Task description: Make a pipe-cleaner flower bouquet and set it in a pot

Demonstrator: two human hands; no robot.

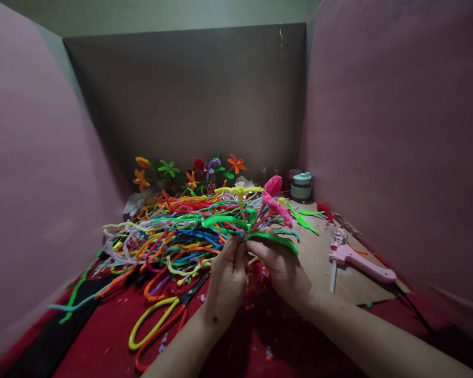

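Note:
Both my hands meet at the middle, pinching the stems of a small pipe-cleaner flower bouquet (253,223). It has a yellow flower on the left, pink blooms on the right and green leaves spreading to both sides. My left hand (229,273) is closed round the lower stems, its fingertips hidden in part. My right hand (281,268) is closed too, thumb and fingers pressed at the base of the right green leaf. Behind and left of my hands lies a big tangled pile of colourful pipe cleaners (181,226).
Scissors (161,320) with yellow and orange handles lie left of my hands. A pink glue gun (358,262) rests on a brown board (311,252) at right, its cord trailing forward. Finished flowers (189,168) and a lidded jar (301,186) stand behind. Pink side walls enclose the red cloth.

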